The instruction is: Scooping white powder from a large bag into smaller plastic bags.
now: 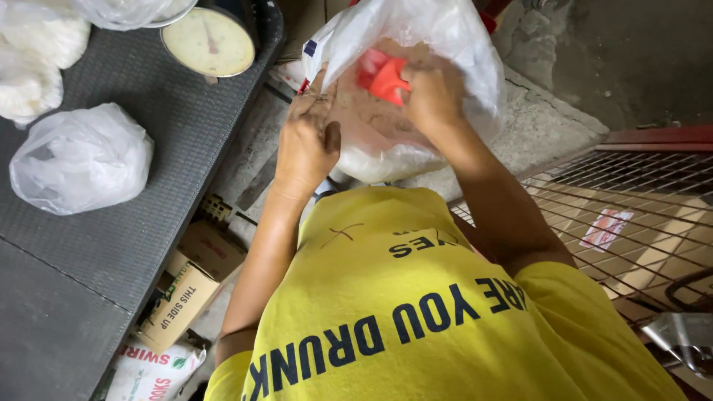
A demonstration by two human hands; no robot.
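Both grips closed: right hand (434, 93) clasps a red scoop (385, 77); left hand (308, 141) pinches the plastic bag (445, 37).
Scoop sits inside the bag's mouth, its long axis slanting down-left, beside the dark counter (171, 156).

Both arms reach forward, left hand (306, 141) gripping open-fingered, right hand (433, 95) closed in a fist

Shop storeroom: scale (209, 41), bagged goods (80, 159)

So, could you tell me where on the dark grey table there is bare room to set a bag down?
The dark grey table is bare below the knotted clear plastic bag, and between that bag and the round dial scale. The far left corner is crowded with white filled bags.
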